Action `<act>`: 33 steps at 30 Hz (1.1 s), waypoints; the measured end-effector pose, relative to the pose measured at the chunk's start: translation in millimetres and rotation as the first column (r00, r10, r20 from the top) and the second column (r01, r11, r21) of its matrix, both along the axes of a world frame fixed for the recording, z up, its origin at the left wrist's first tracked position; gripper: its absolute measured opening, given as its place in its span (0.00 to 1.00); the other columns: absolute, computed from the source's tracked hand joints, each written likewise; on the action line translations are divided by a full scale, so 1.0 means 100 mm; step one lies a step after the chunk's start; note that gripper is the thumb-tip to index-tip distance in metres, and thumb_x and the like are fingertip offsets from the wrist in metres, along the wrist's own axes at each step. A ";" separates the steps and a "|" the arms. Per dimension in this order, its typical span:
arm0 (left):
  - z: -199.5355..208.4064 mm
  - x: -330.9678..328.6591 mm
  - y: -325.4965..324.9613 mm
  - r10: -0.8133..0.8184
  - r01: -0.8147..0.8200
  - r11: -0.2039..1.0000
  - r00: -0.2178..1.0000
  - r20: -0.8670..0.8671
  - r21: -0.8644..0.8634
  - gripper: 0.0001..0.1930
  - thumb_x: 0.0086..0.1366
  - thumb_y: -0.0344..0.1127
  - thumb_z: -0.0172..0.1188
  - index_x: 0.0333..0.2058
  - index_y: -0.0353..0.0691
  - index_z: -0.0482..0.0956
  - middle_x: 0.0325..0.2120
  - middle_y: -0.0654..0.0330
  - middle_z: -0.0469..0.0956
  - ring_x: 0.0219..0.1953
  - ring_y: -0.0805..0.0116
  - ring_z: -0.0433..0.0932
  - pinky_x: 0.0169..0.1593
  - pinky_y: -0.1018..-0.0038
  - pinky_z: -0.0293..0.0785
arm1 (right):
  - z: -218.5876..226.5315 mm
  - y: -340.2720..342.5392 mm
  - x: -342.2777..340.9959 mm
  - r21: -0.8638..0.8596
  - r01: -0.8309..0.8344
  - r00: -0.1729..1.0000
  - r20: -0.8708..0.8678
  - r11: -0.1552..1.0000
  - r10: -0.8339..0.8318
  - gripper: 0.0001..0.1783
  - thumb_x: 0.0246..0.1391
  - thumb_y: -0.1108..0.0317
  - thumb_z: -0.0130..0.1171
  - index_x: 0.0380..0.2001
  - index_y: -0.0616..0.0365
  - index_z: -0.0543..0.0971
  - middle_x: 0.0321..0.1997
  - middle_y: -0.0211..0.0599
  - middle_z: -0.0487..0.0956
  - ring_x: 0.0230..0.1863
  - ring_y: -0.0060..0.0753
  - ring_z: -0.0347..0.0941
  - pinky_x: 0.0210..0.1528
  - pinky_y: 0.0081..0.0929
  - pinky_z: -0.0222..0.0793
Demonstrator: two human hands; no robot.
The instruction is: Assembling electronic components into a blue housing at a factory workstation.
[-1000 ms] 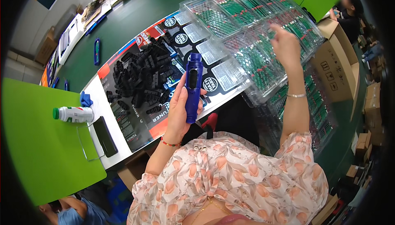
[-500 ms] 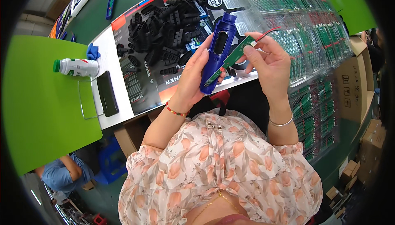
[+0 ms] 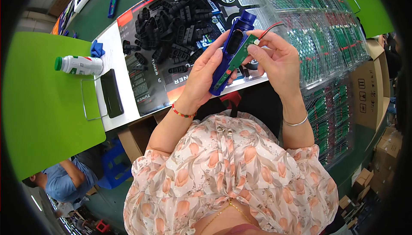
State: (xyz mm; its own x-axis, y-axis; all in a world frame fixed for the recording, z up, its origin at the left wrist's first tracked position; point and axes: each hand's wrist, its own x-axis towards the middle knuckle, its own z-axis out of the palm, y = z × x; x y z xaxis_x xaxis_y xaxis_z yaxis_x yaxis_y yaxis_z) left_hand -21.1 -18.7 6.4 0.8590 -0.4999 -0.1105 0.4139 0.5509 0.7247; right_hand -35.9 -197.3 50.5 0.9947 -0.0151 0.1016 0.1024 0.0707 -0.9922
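Observation:
My left hand grips a long blue plastic housing, held tilted above the table edge. My right hand holds a narrow green circuit board with a red wire at its top, pressing it against the open side of the housing. A pile of several small black plastic parts lies on a printed sheet just beyond my left hand. Clear trays of green circuit boards are stacked to the right of my right hand.
A white bottle with a green cap and a black phone lie at the left, beside a green divider panel. Cardboard boxes stand at the right. Another person in blue sits lower left.
My right hand came back from the trays with a green circuit board and brought it to the blue housing, which my left hand has tilted and lowered toward me.

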 end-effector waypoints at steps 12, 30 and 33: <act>-0.04 -0.03 0.03 -0.004 -0.002 0.997 0.997 0.077 0.076 0.24 0.75 0.38 0.43 0.67 0.44 0.56 0.38 0.54 0.79 0.27 0.76 0.76 0.32 0.80 0.74 | -0.01 0.15 0.05 -0.217 0.160 0.981 0.145 0.963 -0.130 0.15 0.48 0.79 0.65 0.41 0.61 0.79 0.27 0.29 0.72 0.23 0.16 0.73 0.24 0.14 0.70; 0.06 0.02 0.08 0.027 -0.091 0.945 0.979 0.200 0.314 0.27 0.71 0.28 0.48 0.66 0.39 0.57 0.34 0.59 0.78 0.25 0.79 0.73 0.29 0.81 0.72 | -0.17 0.40 0.20 -0.002 0.199 0.979 0.036 0.980 -0.199 0.40 0.49 0.80 0.60 0.65 0.57 0.57 0.36 0.34 0.69 0.26 0.18 0.72 0.19 0.17 0.72; 0.14 0.13 0.17 0.005 -0.078 0.931 0.979 0.203 0.356 0.26 0.71 0.28 0.47 0.66 0.40 0.57 0.32 0.59 0.79 0.25 0.80 0.73 0.29 0.83 0.71 | -0.19 0.46 0.27 0.079 0.186 0.982 0.008 0.979 -0.188 0.40 0.49 0.79 0.61 0.64 0.58 0.57 0.36 0.35 0.70 0.26 0.19 0.74 0.20 0.17 0.72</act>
